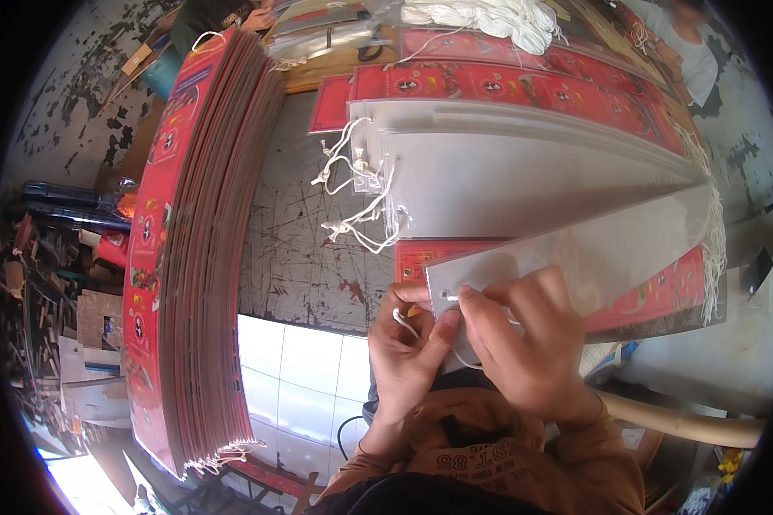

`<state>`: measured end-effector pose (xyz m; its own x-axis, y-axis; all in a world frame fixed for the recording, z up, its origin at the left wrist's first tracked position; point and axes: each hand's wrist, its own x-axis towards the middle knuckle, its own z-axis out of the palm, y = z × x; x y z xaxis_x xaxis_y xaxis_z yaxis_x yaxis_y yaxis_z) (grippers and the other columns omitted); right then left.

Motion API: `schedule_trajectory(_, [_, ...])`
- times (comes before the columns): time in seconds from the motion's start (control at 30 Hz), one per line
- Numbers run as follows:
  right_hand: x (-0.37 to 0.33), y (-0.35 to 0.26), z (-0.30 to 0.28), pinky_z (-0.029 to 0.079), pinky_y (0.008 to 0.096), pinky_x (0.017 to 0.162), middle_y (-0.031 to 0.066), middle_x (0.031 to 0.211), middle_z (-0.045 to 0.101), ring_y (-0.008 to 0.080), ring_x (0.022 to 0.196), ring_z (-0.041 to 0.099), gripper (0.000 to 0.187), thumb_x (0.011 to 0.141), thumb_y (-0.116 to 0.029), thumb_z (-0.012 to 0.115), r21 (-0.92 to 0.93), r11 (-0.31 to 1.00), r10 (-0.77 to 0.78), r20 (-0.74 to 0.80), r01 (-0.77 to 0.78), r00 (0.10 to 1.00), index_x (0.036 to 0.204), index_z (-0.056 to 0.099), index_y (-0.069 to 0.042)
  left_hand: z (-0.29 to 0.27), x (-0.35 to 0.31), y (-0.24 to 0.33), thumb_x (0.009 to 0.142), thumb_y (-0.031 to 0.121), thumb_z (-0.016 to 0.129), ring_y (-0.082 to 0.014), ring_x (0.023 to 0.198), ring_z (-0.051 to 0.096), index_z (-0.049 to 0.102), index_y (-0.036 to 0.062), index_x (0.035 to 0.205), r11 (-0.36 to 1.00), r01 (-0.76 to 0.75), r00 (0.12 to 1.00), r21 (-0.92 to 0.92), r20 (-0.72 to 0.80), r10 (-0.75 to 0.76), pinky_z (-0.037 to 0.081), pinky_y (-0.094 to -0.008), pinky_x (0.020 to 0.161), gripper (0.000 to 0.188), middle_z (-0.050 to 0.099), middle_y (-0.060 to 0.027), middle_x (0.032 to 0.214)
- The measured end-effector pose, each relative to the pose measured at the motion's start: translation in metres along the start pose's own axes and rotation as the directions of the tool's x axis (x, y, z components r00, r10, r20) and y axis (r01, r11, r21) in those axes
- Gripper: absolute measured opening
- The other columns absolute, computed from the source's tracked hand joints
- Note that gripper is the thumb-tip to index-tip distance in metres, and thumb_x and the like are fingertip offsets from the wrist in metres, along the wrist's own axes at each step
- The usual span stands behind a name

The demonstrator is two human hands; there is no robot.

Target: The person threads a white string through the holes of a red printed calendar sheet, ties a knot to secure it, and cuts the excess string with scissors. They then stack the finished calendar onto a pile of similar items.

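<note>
So the grey strip [610, 236] was a long, flat, pale thing with a clear shiny plastic cover, and it sat at a slant, left end nearer the wearer, right end farther away. It had a small hole near that left end. A bit of thin white cord [453, 298] showed right at the hole (couldn't tell how far through), and more of it curved below the strip.

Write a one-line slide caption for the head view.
Left hand grips the end of a grey strip while right hand pinches white cord at its hole; red printed strips stacked at left.
</note>
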<state>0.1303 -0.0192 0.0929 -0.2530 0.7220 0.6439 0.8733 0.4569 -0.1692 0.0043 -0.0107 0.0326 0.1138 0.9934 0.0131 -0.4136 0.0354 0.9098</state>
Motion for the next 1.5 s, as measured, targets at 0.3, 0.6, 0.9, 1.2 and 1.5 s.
schedule_trajectory(0.3, [0.002,-0.006,0.003,0.041,0.0238,0.051,0.0023,0.072,0.048,0.0154,0.068,0.046,0.024,0.060,-0.015,0.058,-0.153,0.983,-0.106,-0.004,0.104,0.994,0.081,0.060,-0.004,0.002,0.000,0.001,0.078,-0.006,0.059,0.0033,0.056,0.034,0.046,-0.0012,0.110,1.000,0.001,1.000,-0.017,-0.007,-0.002,0.028,-0.0109,0.051,0.035,0.051,-0.0009,0.087])
schedule_trajectory(0.6, [0.008,-0.015,0.003,0.032,0.0245,0.046,0.0006,0.068,0.041,0.0125,0.064,0.044,0.014,0.063,-0.007,0.058,-0.457,0.847,-0.225,0.153,0.271,0.962,0.077,0.056,-0.007,0.004,-0.003,0.004,0.078,-0.005,0.060,-0.0076,0.083,0.055,0.045,-0.0021,0.111,0.999,-0.049,0.999,0.005,0.005,0.049,0.044,-0.0185,0.069,0.036,0.055,-0.0058,0.094])
schedule_trajectory(0.9, [0.015,-0.021,0.005,0.031,0.0257,0.053,0.0001,0.067,0.042,0.0117,0.070,0.043,0.006,0.065,-0.015,0.054,-0.543,0.811,-0.126,0.202,0.218,0.971,0.066,0.050,-0.010,0.009,-0.006,0.006,0.074,-0.005,0.062,-0.0015,0.066,0.046,0.044,0.0004,0.111,0.951,-0.135,0.988,0.278,-0.029,0.149,0.034,-0.0145,0.054,0.042,0.052,-0.0025,0.092])
schedule_trajectory(1.2, [0.002,-0.010,0.006,0.031,0.0228,0.056,-0.0001,0.067,0.042,0.0118,0.071,0.044,0.008,0.068,-0.019,0.053,-0.566,0.780,-0.122,0.279,0.266,0.952,0.068,0.051,-0.011,0.012,-0.004,0.000,0.076,0.004,0.063,-0.0056,0.075,0.048,0.048,-0.0039,0.113,0.970,-0.021,0.997,0.242,-0.064,0.037,0.038,-0.0191,0.065,0.041,0.057,-0.0044,0.094])
schedule_trajectory(1.5, [-0.003,0.023,-0.002,0.042,0.0355,0.050,0.0088,0.068,0.050,0.0249,0.060,0.054,0.009,0.075,-0.007,0.059,0.226,0.941,0.232,0.102,-0.250,0.967,0.080,0.051,-0.006,0.013,0.001,-0.005,0.079,-0.003,0.059,0.0030,0.054,0.032,0.048,-0.0032,0.115,0.995,-0.056,0.996,0.080,-0.070,0.061,0.026,-0.0119,0.048,0.038,0.052,0.0007,0.081])
